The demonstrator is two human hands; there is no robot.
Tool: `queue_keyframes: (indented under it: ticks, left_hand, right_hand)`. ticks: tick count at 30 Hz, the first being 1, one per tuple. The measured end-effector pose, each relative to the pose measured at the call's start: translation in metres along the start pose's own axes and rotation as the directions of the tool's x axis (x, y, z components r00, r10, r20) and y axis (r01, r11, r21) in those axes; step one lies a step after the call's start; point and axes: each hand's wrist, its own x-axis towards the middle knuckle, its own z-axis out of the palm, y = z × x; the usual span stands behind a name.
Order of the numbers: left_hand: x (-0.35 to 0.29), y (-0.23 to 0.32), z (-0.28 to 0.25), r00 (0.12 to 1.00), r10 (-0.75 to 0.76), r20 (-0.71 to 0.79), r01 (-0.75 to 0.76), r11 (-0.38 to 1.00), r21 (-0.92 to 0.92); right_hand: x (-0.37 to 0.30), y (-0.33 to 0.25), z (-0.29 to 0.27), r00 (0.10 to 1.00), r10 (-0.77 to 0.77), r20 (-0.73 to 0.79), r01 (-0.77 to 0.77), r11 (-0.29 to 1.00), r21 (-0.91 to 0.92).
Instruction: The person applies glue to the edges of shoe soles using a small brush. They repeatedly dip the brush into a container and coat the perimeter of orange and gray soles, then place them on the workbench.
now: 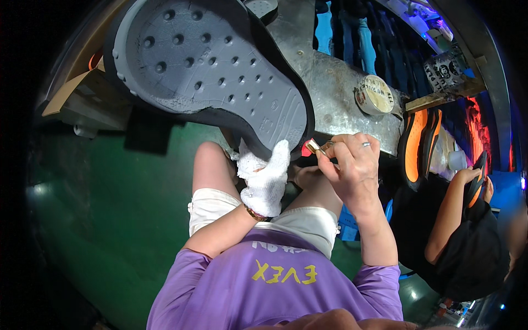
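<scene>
The person's purple shirt (220, 289) is nearest, with white shorts (214, 206) beyond it and green floor (110, 220) stretching to the left. Ahead of the shorts, the left hand (268, 184) wears a white knitted glove and is clamped on the near end of a big grey sole (220, 77). Its thumb presses the grey face; the other fingers are mostly hidden, so I cannot tell how they stand. The sole is held up in front of the knees, slanting far and to the left, with round bumps on its face and a black rim around it.

To the right, the bare right hand (352, 162) wears a ring, its thumb and fingertips pinched together on a small tool (312, 147) with a red end. That end is right by the sole's near right edge; whether it touches, I cannot tell.

On the right, a co-worker (467, 253) in black holds an orange-and-black sole (476, 187). Farther off come two upright orange soles (413, 146), a cardboard box (77, 93) at left, and a metal bench (338, 118) bearing a round tub (377, 94).
</scene>
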Motion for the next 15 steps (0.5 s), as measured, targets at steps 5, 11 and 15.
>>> queue_keyframes:
  ticks: [5, 11, 15]
  left_hand:
    - [0.006, -0.013, -0.009, 0.999, -0.039, 0.010, 0.038, 0.997, 0.060]
    - [0.003, 0.005, -0.004, 0.990, -0.120, 0.071, 0.112, 0.988, 0.105]
    - [0.003, -0.001, -0.002, 0.996, -0.092, 0.020, 0.092, 0.996, 0.018]
  right_hand:
    - [-0.001, 0.003, 0.002, 1.000, 0.012, 0.002, -0.012, 1.000, -0.023]
    - [0.001, 0.002, -0.001, 1.000, -0.011, 0.015, 0.011, 0.998, -0.055]
    - [0.001, 0.002, -0.002, 1.000, 0.009, 0.027, -0.008, 0.999, -0.034]
